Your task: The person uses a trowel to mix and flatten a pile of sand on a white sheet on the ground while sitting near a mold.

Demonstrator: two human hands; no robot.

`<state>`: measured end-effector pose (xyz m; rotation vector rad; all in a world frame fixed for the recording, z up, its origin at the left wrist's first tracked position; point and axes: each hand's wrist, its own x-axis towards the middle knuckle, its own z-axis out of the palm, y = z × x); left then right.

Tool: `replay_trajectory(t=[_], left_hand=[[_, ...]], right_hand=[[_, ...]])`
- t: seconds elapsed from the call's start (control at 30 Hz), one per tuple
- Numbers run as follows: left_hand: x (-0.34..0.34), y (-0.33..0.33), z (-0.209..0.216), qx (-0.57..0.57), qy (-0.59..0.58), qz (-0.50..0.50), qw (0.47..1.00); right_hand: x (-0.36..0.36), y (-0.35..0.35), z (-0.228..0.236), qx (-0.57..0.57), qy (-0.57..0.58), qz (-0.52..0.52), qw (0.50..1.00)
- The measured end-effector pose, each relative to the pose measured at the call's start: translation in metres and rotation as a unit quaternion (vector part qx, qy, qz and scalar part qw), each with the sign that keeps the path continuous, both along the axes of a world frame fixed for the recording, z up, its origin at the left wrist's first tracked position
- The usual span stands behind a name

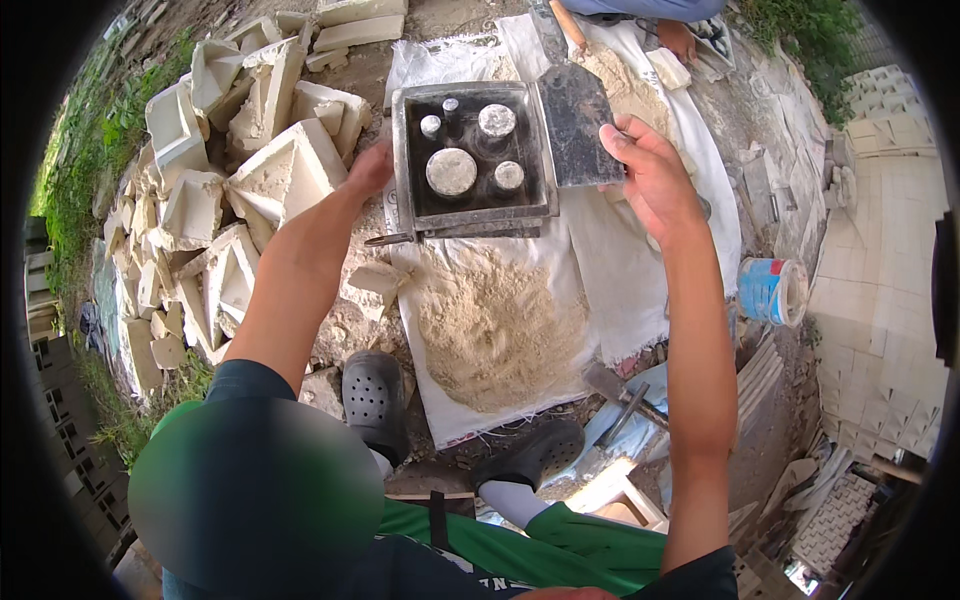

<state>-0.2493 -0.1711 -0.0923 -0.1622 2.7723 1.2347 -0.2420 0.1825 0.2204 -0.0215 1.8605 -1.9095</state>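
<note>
A black metal mould box with an open top is in front of me above a white sheet. Inside stand several round pegs of different sizes, their tops dusted pale. My left hand is against the box's left wall, with its fingers mostly hidden there. My right hand grips a flat black plate by its right edge, thumb on top. The plate's left edge lies beside the box's right wall; I cannot tell whether they are joined. Below the box, a heap of beige powder covers part of the sheet.
Pale cast blocks are piled at the left. A wooden handle lies beyond the plate, near another person's blue-clad leg. A blue bucket stands at the right. A hammer lies near my dark clog.
</note>
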Motion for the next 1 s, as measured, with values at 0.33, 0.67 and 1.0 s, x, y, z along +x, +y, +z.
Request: replay_trajectory(t=[0.33, 0.67, 1.0], left_hand=[[0.075, 0.047, 0.200, -0.128, 0.044, 0.143, 0.980], [0.207, 0.203, 0.241, -0.031, 0.239, -0.394, 0.887], [0.235, 0.228, 0.228, 0.455, -0.144, -0.130, 0.869]], right_hand=[[0.181, 0.056, -0.014, -0.102, -0.058, -0.138, 0.983], [0.218, 0.063, 0.010, -0.060, -0.220, -0.112, 0.967], [0.269, 0.063, -0.070, 0.259, 0.072, -0.016, 0.963]])
